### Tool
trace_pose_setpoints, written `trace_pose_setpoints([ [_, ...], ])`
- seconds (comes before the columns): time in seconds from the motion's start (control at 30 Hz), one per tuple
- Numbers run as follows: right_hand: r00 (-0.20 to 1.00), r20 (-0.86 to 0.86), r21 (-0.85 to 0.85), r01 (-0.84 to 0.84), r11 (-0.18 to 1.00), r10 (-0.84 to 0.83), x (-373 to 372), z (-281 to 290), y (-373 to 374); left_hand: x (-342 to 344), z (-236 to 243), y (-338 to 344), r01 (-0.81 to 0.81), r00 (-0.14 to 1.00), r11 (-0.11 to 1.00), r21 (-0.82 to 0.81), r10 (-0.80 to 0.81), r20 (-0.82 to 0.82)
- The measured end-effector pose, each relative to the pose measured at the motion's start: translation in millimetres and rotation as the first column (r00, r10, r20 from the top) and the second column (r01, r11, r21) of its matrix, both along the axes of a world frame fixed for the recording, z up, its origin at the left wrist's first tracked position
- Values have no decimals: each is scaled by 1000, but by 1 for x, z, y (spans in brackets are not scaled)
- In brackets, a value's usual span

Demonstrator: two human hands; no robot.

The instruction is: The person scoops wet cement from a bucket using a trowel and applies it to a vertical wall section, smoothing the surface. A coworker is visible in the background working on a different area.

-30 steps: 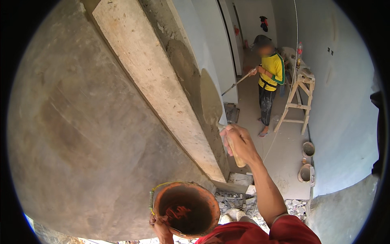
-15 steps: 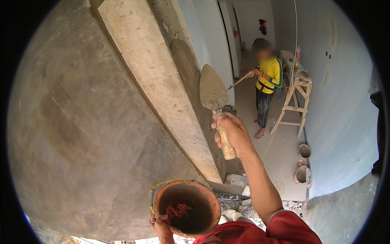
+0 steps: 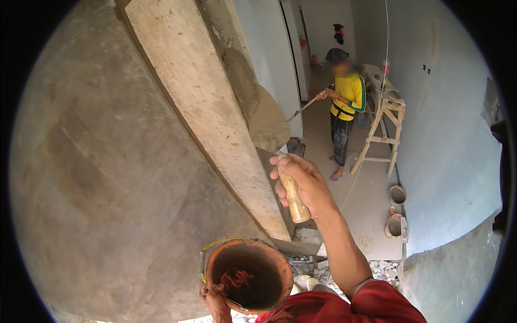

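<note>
My right hand [image 3: 300, 180] is closed round the wooden handle of a trowel [image 3: 267, 123]. The blade, coated in grey mortar, points up and away, against or very near the mortared strip [image 3: 240, 81] beside a long pale board [image 3: 210, 102]. Whether it presses on the surface I cannot tell. At the lower middle, my left hand [image 3: 214, 301] grips the rim of an orange bucket [image 3: 278, 258] and keeps it near my body. A wire handle wrapped in yellow and green hangs at its left side. The inside is dark, with reddish streaks.
Grey plastered wall [image 3: 107, 177] fills the left. Another person [image 3: 344, 97] in a yellow shirt holds a long-handled tool near a wooden trestle [image 3: 385, 129]. Two buckets [image 3: 397, 195] stand by the pale blue wall [image 3: 447, 161]. Rubble [image 3: 318, 266] lies below; a thin string [image 3: 385, 54] hangs down.
The trowel has moved slightly left and down, its blade now overlapping the mortared strip. My left hand and the bucket stay almost in place.
</note>
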State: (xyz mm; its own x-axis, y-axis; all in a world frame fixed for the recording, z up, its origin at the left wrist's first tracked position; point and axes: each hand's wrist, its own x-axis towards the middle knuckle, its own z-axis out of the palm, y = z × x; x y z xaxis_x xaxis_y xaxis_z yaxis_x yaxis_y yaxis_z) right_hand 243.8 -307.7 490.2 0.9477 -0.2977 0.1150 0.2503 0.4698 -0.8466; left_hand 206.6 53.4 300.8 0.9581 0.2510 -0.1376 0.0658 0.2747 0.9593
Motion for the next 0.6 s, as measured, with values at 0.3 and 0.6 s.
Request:
trace_pose_setpoints([
  [0.3,999,15,-50,-31,998,32,-32,24,22,6,12,-3,77,997,995,-63,-79,-25],
  [0.6,908,335,286,-351,891,251,-54,29,12,14,2,8,45,999,997,-62,-42,34],
])
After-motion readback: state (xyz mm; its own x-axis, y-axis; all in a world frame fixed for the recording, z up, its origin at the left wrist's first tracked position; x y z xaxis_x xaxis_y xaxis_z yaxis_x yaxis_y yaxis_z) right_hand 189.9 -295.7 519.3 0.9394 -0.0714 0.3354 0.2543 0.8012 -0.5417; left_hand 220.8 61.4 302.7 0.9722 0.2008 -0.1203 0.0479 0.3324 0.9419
